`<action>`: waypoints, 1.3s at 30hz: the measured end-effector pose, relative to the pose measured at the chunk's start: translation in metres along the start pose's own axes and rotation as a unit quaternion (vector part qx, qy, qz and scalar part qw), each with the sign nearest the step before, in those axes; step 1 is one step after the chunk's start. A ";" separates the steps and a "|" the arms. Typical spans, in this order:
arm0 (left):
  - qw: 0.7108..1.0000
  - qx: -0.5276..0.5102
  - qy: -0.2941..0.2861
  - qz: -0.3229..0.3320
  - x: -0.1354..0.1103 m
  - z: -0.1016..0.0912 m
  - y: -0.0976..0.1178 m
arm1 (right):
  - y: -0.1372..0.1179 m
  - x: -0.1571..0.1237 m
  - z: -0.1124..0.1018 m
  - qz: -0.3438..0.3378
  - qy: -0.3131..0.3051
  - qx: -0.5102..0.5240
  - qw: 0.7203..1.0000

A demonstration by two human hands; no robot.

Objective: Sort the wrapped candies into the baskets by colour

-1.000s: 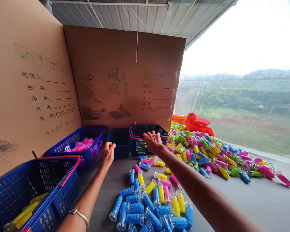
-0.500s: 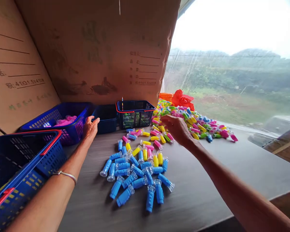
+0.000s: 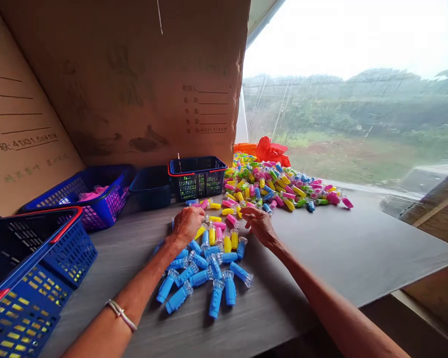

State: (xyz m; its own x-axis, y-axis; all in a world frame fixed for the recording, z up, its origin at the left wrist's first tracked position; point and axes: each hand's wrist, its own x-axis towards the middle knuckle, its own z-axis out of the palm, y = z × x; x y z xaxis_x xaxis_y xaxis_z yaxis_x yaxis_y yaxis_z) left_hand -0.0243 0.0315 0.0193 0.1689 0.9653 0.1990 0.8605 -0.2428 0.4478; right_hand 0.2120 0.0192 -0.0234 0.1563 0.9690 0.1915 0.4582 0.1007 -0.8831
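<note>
Grey table top (image 3: 343, 253), with cardboard sheets (image 3: 115, 84) standing behind and to the left. Four baskets and tubs along the left and back: a blue basket with a red handle (image 3: 33, 263) nearest, a blue basket (image 3: 78, 199) holding pink pieces, a dark blue tub (image 3: 149, 189), and a dark basket with a red rim (image 3: 197, 179). Large mixed heap of plastic tubes (image 3: 280, 186), with a red bag (image 3: 271, 151) behind it.

Nearer, a smaller spread of tubes (image 3: 209, 258), mostly blue, lying at mixed angles with no shared long axis. Left hand (image 3: 186, 224): palm down, fingers curled over the spread's far edge, grip hidden, so cannot tell whether it holds anything. Right hand (image 3: 259, 224): loosely open, nothing visible in it, just beside the spread and nearer the heap. Bracelet (image 3: 120, 315) on the left wrist.
</note>
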 end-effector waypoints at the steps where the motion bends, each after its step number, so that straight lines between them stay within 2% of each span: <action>1: 1.000 0.008 -0.001 -0.003 0.004 0.004 0.004 | -0.002 0.004 0.004 -0.018 0.001 -0.012 1.000; 5: 0.999 0.024 0.026 -0.027 0.025 0.008 0.008 | -0.009 0.008 0.013 -0.065 0.003 -0.076 0.995; 9: 0.993 0.027 0.081 -0.080 0.053 0.003 -0.007 | -0.014 0.002 0.014 -0.075 -0.046 -0.231 0.969; 11: 0.992 0.019 0.092 -0.078 0.065 0.006 -0.014 | -0.015 0.002 0.013 -0.071 -0.069 -0.265 0.959; 14: 0.994 0.005 0.098 -0.053 0.075 0.020 -0.016 | -0.014 0.005 0.011 -0.076 -0.091 -0.263 0.957; 18: 0.994 0.002 0.103 -0.041 0.075 0.042 -0.010 | -0.011 0.007 0.009 -0.084 -0.096 -0.243 0.962; 21: 0.995 0.017 0.087 -0.042 0.068 0.048 -0.001 | -0.005 0.009 0.009 -0.078 -0.103 -0.191 0.973; 23: 0.996 0.026 0.077 -0.042 0.063 0.045 0.006 | 0.000 0.011 0.009 -0.061 -0.111 -0.155 0.980; 26: 0.996 0.026 0.071 -0.056 0.056 0.026 0.009 | 0.006 0.014 0.008 -0.045 -0.123 -0.140 0.981; 29: 0.987 -0.010 0.121 -0.109 0.055 -0.015 -0.005 | 0.009 0.015 0.008 -0.031 -0.124 -0.159 0.979; 31: 0.961 -0.085 0.201 -0.168 0.061 -0.050 -0.026 | 0.008 0.016 0.008 -0.022 -0.125 -0.177 0.976; 33: 0.913 -0.216 0.256 -0.231 0.070 -0.083 -0.053 | 0.007 0.017 0.008 -0.019 -0.127 -0.192 0.973; 36: 0.877 -0.328 0.230 -0.264 0.080 -0.116 -0.087 | 0.007 0.019 0.010 -0.010 -0.125 -0.211 0.969; 39: 0.845 -0.425 0.188 -0.266 0.074 -0.123 -0.101 | 0.015 0.022 0.012 0.003 -0.126 -0.208 0.970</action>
State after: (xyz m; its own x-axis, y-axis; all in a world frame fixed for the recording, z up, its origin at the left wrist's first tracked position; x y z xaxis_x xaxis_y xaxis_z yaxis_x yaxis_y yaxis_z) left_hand -0.1583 0.1160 0.0961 -0.4346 0.8999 -0.0354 0.0850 0.0801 0.9932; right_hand 0.2114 0.0446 -0.0375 -0.0340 0.9990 0.0294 0.7796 0.0449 -0.6247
